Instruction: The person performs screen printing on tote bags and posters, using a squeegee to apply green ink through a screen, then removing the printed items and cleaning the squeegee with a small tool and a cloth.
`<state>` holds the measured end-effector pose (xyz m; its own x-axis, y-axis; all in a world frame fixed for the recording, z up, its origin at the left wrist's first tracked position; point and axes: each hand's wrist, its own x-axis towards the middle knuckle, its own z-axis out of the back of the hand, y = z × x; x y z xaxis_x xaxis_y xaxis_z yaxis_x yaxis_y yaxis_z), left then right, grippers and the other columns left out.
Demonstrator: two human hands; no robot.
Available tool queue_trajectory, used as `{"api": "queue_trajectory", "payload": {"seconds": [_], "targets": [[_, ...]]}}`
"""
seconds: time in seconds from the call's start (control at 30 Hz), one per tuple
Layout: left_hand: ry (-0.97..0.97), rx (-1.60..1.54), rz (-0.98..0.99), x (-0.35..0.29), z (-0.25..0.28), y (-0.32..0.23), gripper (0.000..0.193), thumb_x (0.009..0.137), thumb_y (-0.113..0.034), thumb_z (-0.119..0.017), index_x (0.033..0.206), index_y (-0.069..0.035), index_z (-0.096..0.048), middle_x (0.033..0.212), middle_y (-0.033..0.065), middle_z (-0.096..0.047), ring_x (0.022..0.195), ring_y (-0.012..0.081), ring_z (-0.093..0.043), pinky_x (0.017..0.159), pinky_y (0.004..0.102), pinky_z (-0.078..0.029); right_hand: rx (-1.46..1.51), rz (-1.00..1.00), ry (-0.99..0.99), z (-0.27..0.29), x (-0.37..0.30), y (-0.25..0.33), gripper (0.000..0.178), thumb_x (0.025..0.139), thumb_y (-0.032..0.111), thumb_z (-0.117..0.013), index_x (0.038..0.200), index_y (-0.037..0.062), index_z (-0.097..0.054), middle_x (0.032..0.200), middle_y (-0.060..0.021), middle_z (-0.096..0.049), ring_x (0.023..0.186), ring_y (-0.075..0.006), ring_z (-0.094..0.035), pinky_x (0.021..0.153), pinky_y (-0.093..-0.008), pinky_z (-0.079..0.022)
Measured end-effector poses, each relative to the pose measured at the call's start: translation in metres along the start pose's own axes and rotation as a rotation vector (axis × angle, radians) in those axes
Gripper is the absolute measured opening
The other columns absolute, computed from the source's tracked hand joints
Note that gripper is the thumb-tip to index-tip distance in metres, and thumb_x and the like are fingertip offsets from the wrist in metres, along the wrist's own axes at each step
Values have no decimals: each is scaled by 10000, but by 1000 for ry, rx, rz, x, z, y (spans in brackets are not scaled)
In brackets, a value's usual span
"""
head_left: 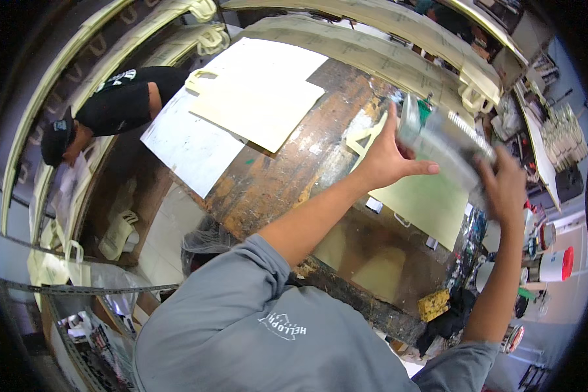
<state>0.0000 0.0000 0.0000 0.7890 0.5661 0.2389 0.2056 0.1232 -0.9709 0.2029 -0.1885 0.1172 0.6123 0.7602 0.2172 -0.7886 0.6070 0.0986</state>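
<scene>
A blurred, pale flat frame (443,153), which looks like a printing screen, is tilted up over the right side of the worktable. My right hand (505,183) has its fingers bent around the frame's right end, smeared by motion. Beside the frame's left end is my left hand (387,157), thumb and forefinger spread wide; its other fingers are partly hidden. Below the frame lies a pale yellow cloth bag (431,209), with a cut-out handle (361,140) at its left. Green colour (424,110) shows near the frame's far edge.
Another pale yellow bag (258,111) lies on white sheets (199,160) across the stained wooden table (268,186). A yellow sponge (434,304) sits at the near right corner, with tubs (552,264) beyond. Racks of bags (372,49) stand behind; a person (111,108) bends at left.
</scene>
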Motion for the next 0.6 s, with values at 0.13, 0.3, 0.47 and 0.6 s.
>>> {"api": "queue_trajectory", "payload": {"seconds": [0.13, 0.3, 0.47, 0.6], "targets": [[-106, 369, 25, -41, -5, 52, 1261, 637, -592, -956, 1547, 87, -409, 1454, 294, -578, 1333, 404, -582, 1147, 457, -428, -74, 37, -40, -61, -34, -32, 681, 734, 232, -875, 1331, 86, -580, 1321, -178, -654, 1252, -374, -610, 1016, -535, -465], [-66, 778, -95, -79, 27, 99, 1195, 622, -695, -884, 1517, 2, -508, 1088, 168, -767, 977, 321, -683, 924, 440, -380, 26, 82, 131, -94, -64, 1, 602, 706, 253, -905, 1188, 97, -579, 1139, -125, -674, 1087, -360, -649, 878, -551, -461], [-55, 844, -148, -84, 24, 124, 1184, 624, -629, -906, 1516, 26, -486, 1079, 100, -759, 943, 272, -643, 920, 415, -356, -74, 103, 38, -132, -100, 17, 513, 748, 198, -861, 1184, 142, -595, 1044, -66, -640, 1025, -301, -608, 880, -511, -396], [-37, 841, -160, -89, 21, 124, 1211, 599, -594, -931, 1528, 33, -472, 1074, 74, -754, 927, 251, -631, 906, 403, -360, -138, 107, -94, -161, -59, -3, 485, 753, 146, -830, 1180, 149, -600, 1036, -55, -633, 1014, -293, -607, 883, -513, -383]]}}
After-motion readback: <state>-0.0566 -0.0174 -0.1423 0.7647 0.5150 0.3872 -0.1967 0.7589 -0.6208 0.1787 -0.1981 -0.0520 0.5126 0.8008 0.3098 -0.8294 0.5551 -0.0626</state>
